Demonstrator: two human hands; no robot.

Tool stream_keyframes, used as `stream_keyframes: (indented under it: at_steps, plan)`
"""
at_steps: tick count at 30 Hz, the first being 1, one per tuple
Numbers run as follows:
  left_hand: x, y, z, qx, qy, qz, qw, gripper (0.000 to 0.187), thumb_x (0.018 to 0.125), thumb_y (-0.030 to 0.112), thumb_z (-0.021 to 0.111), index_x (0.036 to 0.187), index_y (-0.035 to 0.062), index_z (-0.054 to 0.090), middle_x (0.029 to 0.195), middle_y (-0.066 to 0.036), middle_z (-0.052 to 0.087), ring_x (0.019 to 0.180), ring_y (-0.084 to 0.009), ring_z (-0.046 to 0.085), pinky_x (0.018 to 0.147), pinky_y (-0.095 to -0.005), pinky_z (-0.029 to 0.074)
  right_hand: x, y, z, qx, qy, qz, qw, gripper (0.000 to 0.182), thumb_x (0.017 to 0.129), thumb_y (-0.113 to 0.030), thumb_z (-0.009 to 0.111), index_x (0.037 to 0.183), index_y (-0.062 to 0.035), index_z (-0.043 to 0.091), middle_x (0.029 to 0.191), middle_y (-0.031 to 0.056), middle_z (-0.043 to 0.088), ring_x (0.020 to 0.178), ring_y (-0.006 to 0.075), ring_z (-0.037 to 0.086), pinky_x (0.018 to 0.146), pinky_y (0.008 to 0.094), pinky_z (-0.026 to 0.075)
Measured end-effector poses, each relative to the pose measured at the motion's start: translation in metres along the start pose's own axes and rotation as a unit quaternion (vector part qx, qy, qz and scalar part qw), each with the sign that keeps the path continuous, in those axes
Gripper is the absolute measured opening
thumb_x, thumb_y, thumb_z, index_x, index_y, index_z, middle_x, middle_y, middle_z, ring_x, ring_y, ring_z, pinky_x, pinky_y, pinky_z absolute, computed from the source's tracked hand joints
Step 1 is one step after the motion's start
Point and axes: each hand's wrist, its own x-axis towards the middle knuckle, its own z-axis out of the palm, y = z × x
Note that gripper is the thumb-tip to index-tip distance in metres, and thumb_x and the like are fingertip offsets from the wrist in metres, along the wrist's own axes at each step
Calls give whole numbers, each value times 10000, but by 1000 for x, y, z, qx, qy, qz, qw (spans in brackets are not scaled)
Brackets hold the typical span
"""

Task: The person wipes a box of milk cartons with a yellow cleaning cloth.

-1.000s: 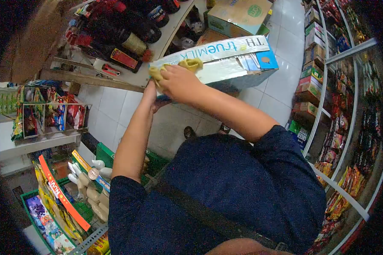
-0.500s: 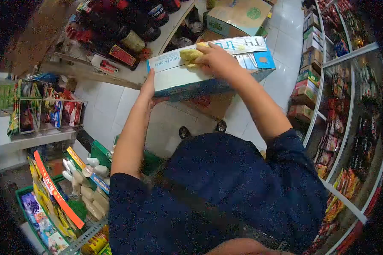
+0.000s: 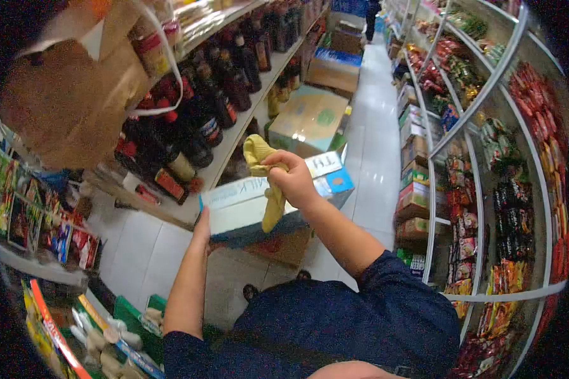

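Note:
A long white and blue milk carton box (image 3: 246,205) is held out in front of me, level with my chest. My left hand (image 3: 202,228) grips its near left end from below. My right hand (image 3: 292,180) is lifted a little above the box's top and is shut on a yellow cloth (image 3: 263,178), which hangs down in front of the box.
Dark bottles (image 3: 208,114) fill the shelf on my left. Cardboard boxes (image 3: 310,120) stand on the tiled aisle floor ahead. Snack racks (image 3: 506,189) line the right side. A green crate (image 3: 133,316) and packets sit at lower left.
My right hand has lifted the yellow cloth off the box top, after rubbing along it. The view has tilted up, showing more of the aisle.

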Motion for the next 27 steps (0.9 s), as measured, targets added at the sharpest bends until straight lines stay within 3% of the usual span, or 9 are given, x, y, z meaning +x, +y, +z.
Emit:
stream_keyframes:
  at_steps: [4,7,8,9,11,14,17,22,27]
  plan:
    - [0,2,-3,32,29,-4,999,694,821,678,324,1291,177,419,1171,-91,554,982,-281,565,735,-503,467,16,-12,-10,-150,87,-274,946,263,679,-62,564,933,2,584,1012,138,515,867,242,544,779,320,446]
    - [1,-1,-6,37,45,-8,998,691,821,679,319,1288,180,420,1149,-90,566,955,-272,578,714,-487,477,31,41,-31,-469,-27,-222,854,323,710,-152,613,1009,-38,568,1046,172,519,940,300,533,821,343,438]
    - [1,1,-4,35,44,-8,998,692,821,680,317,1288,181,420,1142,-90,570,950,-271,581,709,-482,479,32,62,-30,-580,-112,-57,805,383,745,-308,608,1067,-106,556,1095,184,517,1018,347,502,869,412,410]
    - [0,2,-2,45,50,-2,998,693,821,681,313,1288,180,420,1139,-90,572,944,-273,584,704,-479,480,20,79,-29,-674,-113,-122,719,385,775,-397,551,1072,-152,565,1097,165,533,1051,352,489,861,467,393]
    - [-9,6,3,67,63,6,996,695,822,682,306,1288,179,421,1135,-90,575,931,-277,589,694,-473,483,17,96,-23,-706,-26,-204,678,341,807,-405,524,1034,-161,595,1117,146,518,1129,315,425,848,467,399]
    - [-21,12,14,62,52,-11,997,691,824,680,303,1290,183,419,1154,-88,565,962,-283,577,709,-481,478,35,86,-5,-688,-107,-148,702,362,809,-424,528,1045,-157,593,1086,152,561,1086,312,493,819,449,425]
    - [-10,7,6,61,35,1,998,686,825,677,302,1290,187,421,1164,-87,560,982,-284,568,712,-488,476,52,55,6,-669,-192,58,716,374,824,-446,508,1062,-170,591,1001,142,617,1007,312,569,826,457,422]
    - [-27,15,17,98,64,43,992,682,827,670,313,1295,186,416,1176,-84,552,995,-283,560,716,-494,474,67,74,-98,-725,-85,57,681,432,804,-477,461,886,-116,683,922,139,647,873,304,622,747,456,464]
    - [-14,10,8,58,56,-3,997,682,828,660,335,1301,175,411,1185,-88,546,1019,-275,546,738,-507,464,66,38,-105,-761,-41,174,623,448,840,-477,436,956,-110,666,1000,127,631,920,278,609,754,427,478]
